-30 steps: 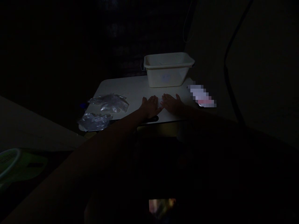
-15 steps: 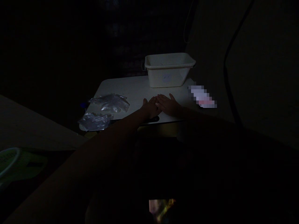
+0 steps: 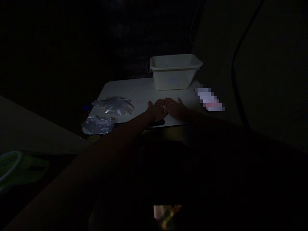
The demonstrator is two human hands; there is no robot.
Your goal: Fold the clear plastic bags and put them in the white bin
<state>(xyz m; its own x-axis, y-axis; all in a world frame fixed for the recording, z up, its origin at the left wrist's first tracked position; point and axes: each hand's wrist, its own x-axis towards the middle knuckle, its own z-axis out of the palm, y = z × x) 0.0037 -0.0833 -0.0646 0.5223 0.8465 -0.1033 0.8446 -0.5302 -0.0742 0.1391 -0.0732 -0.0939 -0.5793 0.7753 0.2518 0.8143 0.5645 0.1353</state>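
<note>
In the dim light my left hand is held over the front of a white table, fingers stretched out, its thumb pointing away on the left side. Beside it is my right hand, also flat with fingers extended and the thumb on the right. The fingertips of both hands meet or nearly meet; I cannot tell if they touch. Both hands appear palm up and hold nothing. A dark handle-like piece shows at the table's front edge, partly hidden below my left wrist.
A white plastic tub stands at the table's back right. Crumpled clear plastic bags lie on the left. A blurred-out bright object is at the right edge. A green basket sits low on the left; a dark cable hangs right.
My right fingers, which lay over the left fingertips, have drawn back so that the hands are side by side. The tub and bags stay in place, with a slight view shift.
</note>
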